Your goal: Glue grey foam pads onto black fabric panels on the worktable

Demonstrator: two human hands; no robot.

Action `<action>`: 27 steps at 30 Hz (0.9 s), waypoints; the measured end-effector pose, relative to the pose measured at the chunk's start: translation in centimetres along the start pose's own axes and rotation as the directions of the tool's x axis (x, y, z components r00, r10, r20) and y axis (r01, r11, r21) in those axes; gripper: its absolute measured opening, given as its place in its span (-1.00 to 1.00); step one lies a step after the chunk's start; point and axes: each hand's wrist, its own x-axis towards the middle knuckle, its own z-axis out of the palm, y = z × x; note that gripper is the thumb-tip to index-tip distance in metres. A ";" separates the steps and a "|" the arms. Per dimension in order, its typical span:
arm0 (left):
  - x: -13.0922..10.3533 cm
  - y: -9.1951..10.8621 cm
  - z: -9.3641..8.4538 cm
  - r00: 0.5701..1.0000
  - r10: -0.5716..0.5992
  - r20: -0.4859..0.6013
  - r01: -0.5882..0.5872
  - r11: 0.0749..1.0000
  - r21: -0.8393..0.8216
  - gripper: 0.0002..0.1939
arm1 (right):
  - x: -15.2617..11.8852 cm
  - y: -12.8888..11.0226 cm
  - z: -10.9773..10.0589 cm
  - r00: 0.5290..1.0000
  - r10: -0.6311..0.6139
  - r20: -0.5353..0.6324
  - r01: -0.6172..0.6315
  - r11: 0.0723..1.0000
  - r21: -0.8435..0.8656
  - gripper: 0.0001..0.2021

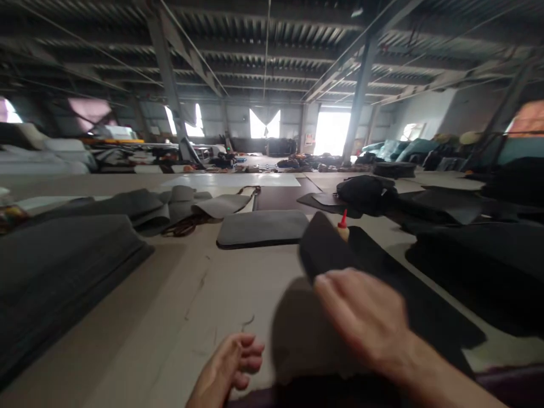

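Observation:
My right hand [361, 317] pinches the edge of a dark, flat piece [325, 246] and holds it raised and tilted above the table. Beneath and beside it lies more dark sheet material [403, 289]. Low in the view, my left hand [236, 362] hovers over the pale tabletop, its fingers loosely curled and apart, with nothing in them. Beyond the hands is a neat grey stack [263, 228] with rounded corners. A bottle with a red pointed cap [343, 226] stands partly hidden behind the raised piece.
A large pile of grey sheets [63, 272] lies at the left, and a black pile [488, 272] at the right. Loose grey pieces [136, 207] and a black bundle [365, 192] lie farther back on the table [170, 317]. Metal columns [361, 96] rise behind.

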 end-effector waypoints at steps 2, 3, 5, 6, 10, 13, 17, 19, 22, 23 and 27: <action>0.4 1.2 -0.1 0.999 -0.053 -0.007 0.050 0.979 -0.199 -0.31 | 0.9 -5.5 4.0 0.994 -0.082 0.069 0.057 0.951 0.305 -0.84; 0.6 1.8 -0.2 0.996 -0.076 -0.039 0.063 0.962 -0.266 -0.37 | 1.2 -7.9 5.9 0.991 -0.107 0.084 0.062 0.905 0.421 -0.83; 1.0 2.6 -0.5 0.981 -0.132 -0.145 0.085 0.951 -0.297 -0.51 | 1.2 -11.4 8.8 0.949 -0.209 0.237 0.033 0.811 0.584 -0.82; 1.2 2.9 -0.6 0.970 -0.158 -0.185 0.102 0.954 -0.281 -0.57 | 1.0 -12.5 9.7 0.924 -0.224 0.309 -0.018 0.782 0.622 -0.77; 2.4 3.3 -1.2 0.980 -0.199 -0.023 0.187 0.950 -0.251 -0.58 | -0.6 -11.9 8.7 0.853 -0.187 0.486 -0.289 0.607 0.741 -0.63; 3.9 3.5 -1.1 0.969 -0.188 0.157 0.214 0.963 -0.165 -0.48 | -2.7 -8.9 5.9 0.812 -0.042 0.582 -0.484 0.509 0.712 -0.61; 6.4 3.8 -0.9 0.980 -0.160 0.117 0.159 0.987 0.011 -0.52 | -8.3 -5.2 4.1 0.729 0.231 0.645 -0.608 0.652 0.453 -0.57; 7.6 4.0 -1.4 0.997 -0.074 0.002 0.074 0.997 0.036 -0.64 | -12.3 -3.6 4.4 0.750 0.353 0.560 -0.578 0.761 0.295 -0.56; 9.2 4.0 -3.3 0.987 0.042 -0.158 -0.031 0.997 0.071 -0.73 | -18.2 -1.8 5.5 0.791 0.416 0.448 -0.510 0.853 0.109 -0.58; 9.6 3.9 -4.1 0.978 0.060 -0.201 -0.040 0.994 0.103 -0.74 | -19.9 -1.4 5.8 0.805 0.424 0.415 -0.493 0.868 0.069 -0.58; 10.1 3.8 -6.9 0.952 0.097 -0.289 -0.003 0.950 0.311 -0.74 | -23.2 -0.5 6.7 0.824 0.415 0.386 -0.445 0.895 -0.011 -0.59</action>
